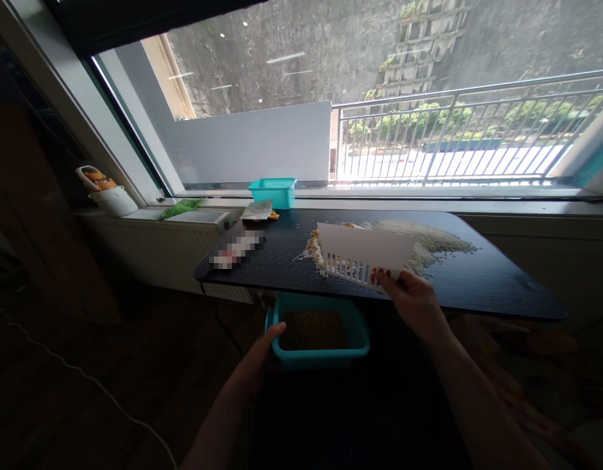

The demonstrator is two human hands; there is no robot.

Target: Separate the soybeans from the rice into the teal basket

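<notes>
My right hand (417,305) grips the lower right edge of a white slotted panel (364,245), fingers passing behind it and through its slots. The panel is tilted above the table, in front of a pile of white grains (436,241) that look like rice. Yellowish-brown bits (312,243) mixed with white grains show at the panel's left side. Below the table's front edge, my left hand (262,349) is closed on the left rim of a turquoise tub (325,356), thumb over the rim. Small brown pellets or grains (315,326) cover the tub's bottom.
The dark table (281,261) stands against the window. On it are a blurred-out item (237,249) and a pale packet (257,210); behind them is a second turquoise tub (273,192). A radiator (183,245) and white pot (114,200) are left. A white cable (85,372) crosses the floor.
</notes>
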